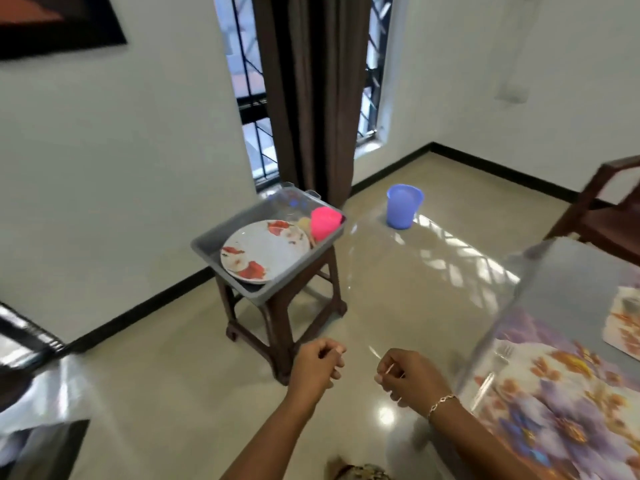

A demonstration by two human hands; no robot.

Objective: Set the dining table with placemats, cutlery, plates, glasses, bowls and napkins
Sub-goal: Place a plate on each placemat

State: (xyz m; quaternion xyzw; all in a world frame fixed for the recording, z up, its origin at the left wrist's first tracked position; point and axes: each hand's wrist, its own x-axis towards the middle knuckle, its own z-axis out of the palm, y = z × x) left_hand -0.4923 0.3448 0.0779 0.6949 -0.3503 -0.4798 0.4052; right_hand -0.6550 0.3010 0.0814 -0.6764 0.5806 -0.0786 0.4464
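A grey tray (207, 244) rests on a brown stool (281, 329) ahead of me. A white plate with red flowers (266, 251) and a pink cup (325, 221) are inside it, with a beige item between them. At the right, the glass dining table (571, 271) carries a floral placemat (554, 396) and a second placemat (623, 325) farther back. My left hand (317, 363) and my right hand (408, 375) hover over the floor below the stool, both curled into loose fists with nothing in them. Neither touches the tray or the table.
A blue bucket (403, 206) stands on the shiny floor beyond the stool. A wooden chair (609, 202) sits behind the table at the far right. A brown curtain (311, 98) hangs over the barred window. Dark furniture lies at the lower left.
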